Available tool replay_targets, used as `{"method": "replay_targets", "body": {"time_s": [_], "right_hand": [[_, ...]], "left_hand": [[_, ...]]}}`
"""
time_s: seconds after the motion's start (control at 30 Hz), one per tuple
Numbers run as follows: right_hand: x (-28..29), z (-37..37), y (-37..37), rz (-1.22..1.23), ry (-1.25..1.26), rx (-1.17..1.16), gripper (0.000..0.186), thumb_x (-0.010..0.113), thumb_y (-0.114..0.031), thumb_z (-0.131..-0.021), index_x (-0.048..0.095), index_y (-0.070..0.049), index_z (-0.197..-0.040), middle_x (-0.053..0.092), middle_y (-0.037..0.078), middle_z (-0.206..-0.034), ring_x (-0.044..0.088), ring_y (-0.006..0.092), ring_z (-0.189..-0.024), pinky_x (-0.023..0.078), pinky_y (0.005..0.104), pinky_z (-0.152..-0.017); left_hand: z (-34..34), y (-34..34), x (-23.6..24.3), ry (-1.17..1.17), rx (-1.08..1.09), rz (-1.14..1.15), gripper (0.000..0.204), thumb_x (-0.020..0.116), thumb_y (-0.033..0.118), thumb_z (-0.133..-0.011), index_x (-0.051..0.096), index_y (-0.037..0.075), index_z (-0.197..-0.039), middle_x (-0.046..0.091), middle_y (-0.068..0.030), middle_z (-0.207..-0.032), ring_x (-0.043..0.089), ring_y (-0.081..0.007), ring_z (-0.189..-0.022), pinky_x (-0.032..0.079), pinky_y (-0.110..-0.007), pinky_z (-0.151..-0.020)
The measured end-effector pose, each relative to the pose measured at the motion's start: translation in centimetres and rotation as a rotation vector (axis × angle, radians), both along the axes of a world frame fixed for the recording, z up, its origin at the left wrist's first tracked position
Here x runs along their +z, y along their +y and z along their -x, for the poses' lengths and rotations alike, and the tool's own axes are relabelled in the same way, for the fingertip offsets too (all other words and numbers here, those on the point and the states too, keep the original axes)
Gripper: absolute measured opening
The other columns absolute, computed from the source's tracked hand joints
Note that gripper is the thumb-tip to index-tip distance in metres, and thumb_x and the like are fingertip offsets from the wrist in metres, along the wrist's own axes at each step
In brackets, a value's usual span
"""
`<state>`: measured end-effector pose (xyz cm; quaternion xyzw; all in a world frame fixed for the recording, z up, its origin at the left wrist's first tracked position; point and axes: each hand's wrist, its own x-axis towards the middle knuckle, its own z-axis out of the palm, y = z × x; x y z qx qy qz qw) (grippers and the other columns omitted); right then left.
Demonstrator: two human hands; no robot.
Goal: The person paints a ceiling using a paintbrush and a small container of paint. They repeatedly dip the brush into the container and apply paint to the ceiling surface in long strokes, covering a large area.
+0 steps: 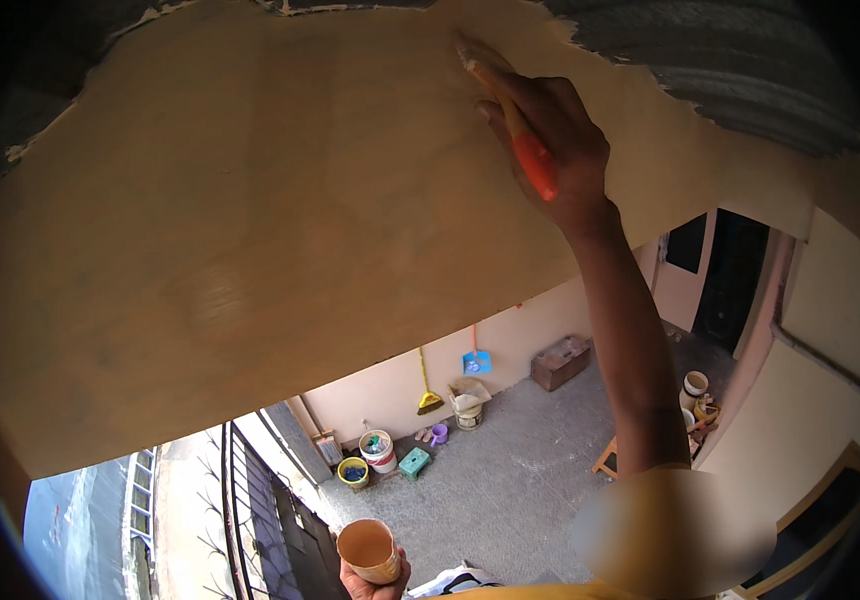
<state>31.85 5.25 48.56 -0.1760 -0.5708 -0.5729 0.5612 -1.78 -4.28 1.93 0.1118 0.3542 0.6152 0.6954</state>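
High at the upper right, my right hand (575, 135) is closed round a paintbrush (533, 163) with a wooden handle and an orange-red end. The brush's bristles meet or nearly meet a broad tan-brown wall surface (150, 210); the tip is blurred. A wetter-looking, shiny patch shows lower on that surface. Down at the bottom edge, my left hand (395, 585) grips a round tan cup (369, 553), its mouth facing up. The inside of the cup looks coated in brownish paint; how full it is I cannot tell.
Corrugated roofing (750, 75) overhangs the wall's top edge. Far below lies a grey floor (480, 470) with buckets (378, 452), a green stool (414, 461), a yellow broom (430, 400), a blue dustpan (477, 362) and a brown block (561, 362). A spiked metal gate (280, 530) stands lower left.
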Motion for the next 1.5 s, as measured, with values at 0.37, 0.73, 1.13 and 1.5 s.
{"method": "replay_targets", "body": {"time_s": [0.37,0.73,1.13,1.5], "right_hand": [[0.9,1.1,1.8,-0.155,0.046,-0.197,0.035,0.085,-0.016,-0.081,0.076,-0.012,-0.114,0.073,0.005,-0.1,0.071,0.0214,-0.085,0.06,0.0328,-0.071],[5.2,-1.5,1.0,-0.207,0.115,-0.239,0.033,0.084,-0.015,-0.082,0.074,-0.012,-0.113,0.073,0.004,-0.097,0.071,0.0214,-0.085,0.059,0.0318,-0.07],[2.5,3.0,-1.1,-0.278,0.076,-0.287,0.028,0.083,-0.018,-0.082,0.074,-0.01,-0.107,0.069,0.003,-0.089,0.067,0.0199,-0.076,0.057,0.032,-0.063],[6.0,8.5,-0.1,-0.206,0.1,-0.345,0.03,0.083,-0.025,-0.08,0.074,-0.016,-0.107,0.067,-0.001,-0.091,0.065,0.0188,-0.071,0.053,0.0305,-0.058]], "left_hand": [[0.5,0.2,-0.3,-0.134,-0.098,0.116,0.042,0.062,0.047,-0.092,0.064,0.011,-0.114,0.069,-0.011,-0.1,0.067,-0.032,-0.091,0.058,-0.049,-0.08],[-1.8,-0.1,0.0,-0.119,-0.101,0.049,0.049,0.061,0.054,-0.088,0.065,0.014,-0.116,0.069,-0.0099,-0.104,0.064,-0.0317,-0.095,0.057,-0.047,-0.079],[-1.4,0.1,-0.9,-0.409,-0.204,0.183,0.051,0.063,0.061,-0.083,0.069,0.021,-0.114,0.067,-0.0036,-0.105,0.057,-0.0278,-0.099,0.052,-0.042,-0.085],[-3.0,-0.2,-2.0,-0.127,-0.028,0.0,0.055,0.055,0.056,-0.092,0.062,0.011,-0.123,0.069,-0.0143,-0.108,0.067,-0.0361,-0.095,0.059,-0.05,-0.078]]}}
